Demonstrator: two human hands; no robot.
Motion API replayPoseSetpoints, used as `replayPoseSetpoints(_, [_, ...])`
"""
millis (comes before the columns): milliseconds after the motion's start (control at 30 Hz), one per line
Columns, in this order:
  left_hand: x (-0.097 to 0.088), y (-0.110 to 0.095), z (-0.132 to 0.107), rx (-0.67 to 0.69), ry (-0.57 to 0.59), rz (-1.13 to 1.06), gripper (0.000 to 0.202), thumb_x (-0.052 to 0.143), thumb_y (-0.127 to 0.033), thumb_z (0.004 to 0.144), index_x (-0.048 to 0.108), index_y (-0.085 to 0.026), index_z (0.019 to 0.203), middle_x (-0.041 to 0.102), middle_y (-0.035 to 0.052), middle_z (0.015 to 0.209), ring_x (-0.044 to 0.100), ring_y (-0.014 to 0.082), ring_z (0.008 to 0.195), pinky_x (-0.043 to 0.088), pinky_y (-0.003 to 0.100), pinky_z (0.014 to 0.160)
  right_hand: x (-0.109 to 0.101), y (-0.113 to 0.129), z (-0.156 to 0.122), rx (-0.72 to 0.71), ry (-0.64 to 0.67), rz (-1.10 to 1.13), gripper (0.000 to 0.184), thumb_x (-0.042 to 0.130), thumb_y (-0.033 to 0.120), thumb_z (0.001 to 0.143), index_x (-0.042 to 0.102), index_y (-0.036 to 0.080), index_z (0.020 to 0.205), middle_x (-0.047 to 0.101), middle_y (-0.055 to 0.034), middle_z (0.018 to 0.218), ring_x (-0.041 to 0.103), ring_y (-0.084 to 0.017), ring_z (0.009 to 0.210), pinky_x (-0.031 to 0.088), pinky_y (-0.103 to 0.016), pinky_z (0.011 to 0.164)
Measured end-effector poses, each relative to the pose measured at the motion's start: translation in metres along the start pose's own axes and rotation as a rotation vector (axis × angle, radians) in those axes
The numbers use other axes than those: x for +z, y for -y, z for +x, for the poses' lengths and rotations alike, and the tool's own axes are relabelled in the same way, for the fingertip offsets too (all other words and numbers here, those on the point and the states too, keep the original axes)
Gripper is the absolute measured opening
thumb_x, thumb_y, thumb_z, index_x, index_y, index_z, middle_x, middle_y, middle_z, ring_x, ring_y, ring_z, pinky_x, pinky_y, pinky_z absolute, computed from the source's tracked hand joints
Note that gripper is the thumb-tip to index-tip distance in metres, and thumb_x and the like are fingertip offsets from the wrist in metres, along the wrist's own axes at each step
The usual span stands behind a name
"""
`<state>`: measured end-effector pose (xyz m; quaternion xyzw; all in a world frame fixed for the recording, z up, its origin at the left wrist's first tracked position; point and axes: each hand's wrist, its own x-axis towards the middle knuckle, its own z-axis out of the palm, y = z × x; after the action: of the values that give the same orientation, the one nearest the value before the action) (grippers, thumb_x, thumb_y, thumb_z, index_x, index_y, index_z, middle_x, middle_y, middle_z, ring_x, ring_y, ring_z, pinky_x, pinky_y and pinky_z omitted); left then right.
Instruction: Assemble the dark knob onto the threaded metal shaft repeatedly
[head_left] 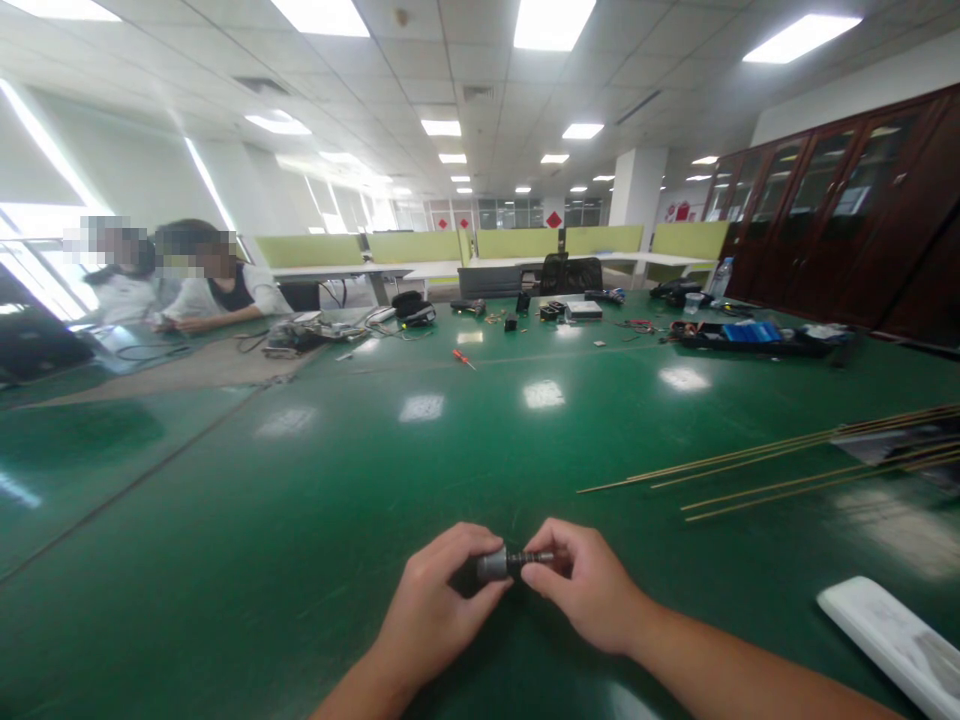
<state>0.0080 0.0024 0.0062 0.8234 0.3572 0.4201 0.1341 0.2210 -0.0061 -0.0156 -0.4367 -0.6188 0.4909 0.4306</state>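
Note:
Low over the green table, near its front edge, both hands meet on one small part. My left hand is closed round a short grey cylinder. A dark threaded stub sticks out of the cylinder to the right, and my right hand pinches it between thumb and fingertips. The two pieces sit joined end to end between the hands.
Several thin brass rods lie to the right. A white flat object sits at the lower right. Far off are a red screwdriver, tools and cables, a black tray. Two people sit at the far left.

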Motion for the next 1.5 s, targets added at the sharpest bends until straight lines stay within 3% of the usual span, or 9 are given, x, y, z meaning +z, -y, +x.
replayPoseSetpoints(1500, [-0.0021,0.0003,0.0007,-0.006,-0.023,0.035,0.023,0.076,-0.016,0.079,0.069,-0.023,0.101,0.075,0.0044,0.095,0.072,0.0197,0.088,0.059,0.030,0.080,-0.0022,-0.0006,0.0002,-0.021,-0.020,0.032,0.008,0.067,0.021,0.083,0.061,0.018,0.082,0.059,0.0025,0.067,0.055,-0.014,0.062,0.041,-0.025,0.059])
